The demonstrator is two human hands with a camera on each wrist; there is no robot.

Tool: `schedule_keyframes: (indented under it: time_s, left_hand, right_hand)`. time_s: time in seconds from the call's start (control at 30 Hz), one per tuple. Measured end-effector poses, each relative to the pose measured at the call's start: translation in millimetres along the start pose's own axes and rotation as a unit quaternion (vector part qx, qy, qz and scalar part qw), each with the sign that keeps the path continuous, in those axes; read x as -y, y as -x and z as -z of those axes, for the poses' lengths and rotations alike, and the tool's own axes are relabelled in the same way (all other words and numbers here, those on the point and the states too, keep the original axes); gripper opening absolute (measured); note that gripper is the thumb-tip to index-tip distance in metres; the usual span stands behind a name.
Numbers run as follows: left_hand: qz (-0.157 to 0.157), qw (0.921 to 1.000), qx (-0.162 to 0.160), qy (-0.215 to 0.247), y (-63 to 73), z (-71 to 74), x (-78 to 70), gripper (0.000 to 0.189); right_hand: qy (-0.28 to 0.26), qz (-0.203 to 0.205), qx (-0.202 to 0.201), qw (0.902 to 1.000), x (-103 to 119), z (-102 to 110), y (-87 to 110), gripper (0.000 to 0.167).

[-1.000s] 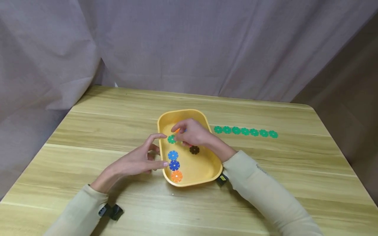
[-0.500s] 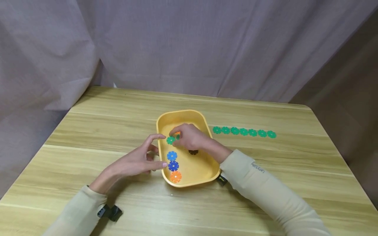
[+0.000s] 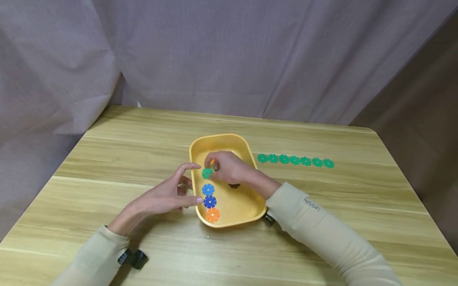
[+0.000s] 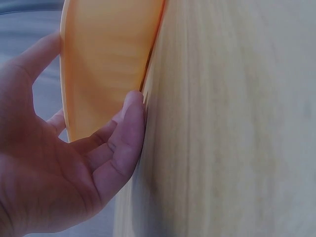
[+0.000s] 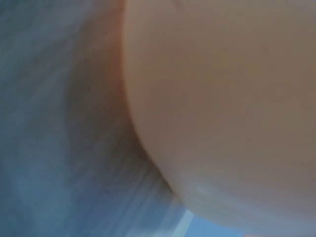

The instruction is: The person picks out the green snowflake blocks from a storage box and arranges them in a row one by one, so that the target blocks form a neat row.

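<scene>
A yellow tray point(image 3: 229, 225) sits on the table with several notched, flower-shaped plastic discs in it. On its left side, my left hand point(image 3: 162, 194) holds the wall, thumb and index finger over the rim; the left wrist view shows the other fingers curled against the outside. My right hand point(image 3: 229, 167) reaches inside and pinches a green disc point(image 3: 206, 173) between thumb and index finger. Nearer me lie a light blue disc point(image 3: 208, 189), a dark blue disc point(image 3: 210, 201) and an orange disc point(image 3: 212, 215). The right hand partly hides a brown disc point(image 3: 234, 185) and another orange piece.
Right of the tray, several green discs point(image 3: 295, 160) form a straight row on the wooden table point(image 3: 143, 159). A grey curtain point(image 3: 214, 59) hangs behind the table. The right wrist view is blurred, filled mostly by the tray's side point(image 5: 222, 108).
My right hand has moved slightly left and down onto the green disc, which has shifted a little toward me. The brown disc is now more covered. My left hand keeps its hold.
</scene>
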State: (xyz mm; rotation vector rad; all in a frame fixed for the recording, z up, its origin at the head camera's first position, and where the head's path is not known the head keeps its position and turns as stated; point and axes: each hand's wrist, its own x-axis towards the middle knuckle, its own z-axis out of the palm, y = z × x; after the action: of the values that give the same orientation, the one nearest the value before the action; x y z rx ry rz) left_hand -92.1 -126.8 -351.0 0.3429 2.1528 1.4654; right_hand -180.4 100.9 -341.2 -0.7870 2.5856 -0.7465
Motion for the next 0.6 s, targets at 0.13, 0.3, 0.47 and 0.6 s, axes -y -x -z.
schedule_keyframes:
  time_s: [0.13, 0.3, 0.47, 0.6]
  left_hand:
    - [-0.001, 1.0, -0.002, 0.0, -0.1, -0.3, 0.3, 0.088]
    - [0.002, 1.0, -0.003, 0.001, -0.2, -0.3, 0.4, 0.088]
    - [0.003, 1.0, -0.002, 0.003, -0.2, -0.4, 1.1, 0.087]
    - [0.007, 1.0, -0.002, 0.001, -0.3, 0.1, 1.4, 0.085]
  right_hand:
    - [0.015, 0.027, -0.009, 0.9995, -0.7, -1.2, 0.8, 0.029]
    - [0.019, 0.05, -0.011, 0.9985, -2.2, -2.0, 2.1, 0.029]
    - [0.01, 0.069, -0.002, 0.9976, -2.8, -2.3, 2.6, 0.028]
    - [-0.011, 0.081, 0.008, 0.9966, -2.5, -1.1, 2.1, 0.029]
